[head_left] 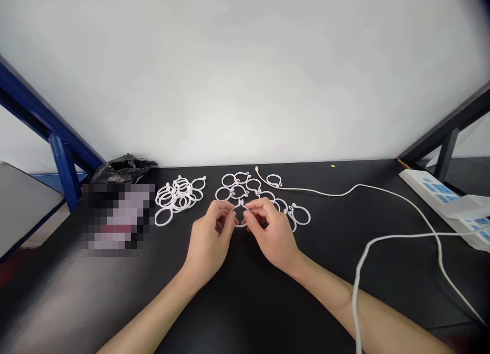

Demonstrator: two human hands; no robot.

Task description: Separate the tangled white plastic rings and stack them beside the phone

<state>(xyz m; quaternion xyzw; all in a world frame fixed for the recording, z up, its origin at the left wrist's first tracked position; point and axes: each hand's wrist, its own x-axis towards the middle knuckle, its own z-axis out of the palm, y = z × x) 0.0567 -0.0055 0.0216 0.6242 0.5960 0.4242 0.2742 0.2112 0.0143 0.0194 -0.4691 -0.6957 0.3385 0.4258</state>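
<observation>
Curtain ring (240, 225), pinched by L hand (211, 236), R hand (272, 235)

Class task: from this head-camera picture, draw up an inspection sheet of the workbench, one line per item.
Surface: black tabletop, nothing spilled seen.
Job's things: held white plastic ring; loose ring heap; spread rings.
Clutter: black plastic bag; pixelated object.
Grippers: left hand and right hand both pinch the held ring with their fingers.
Cables: thick white cable near a power strip; thin cream cable.
Surroundings: white wall; blue metal frame.
</observation>
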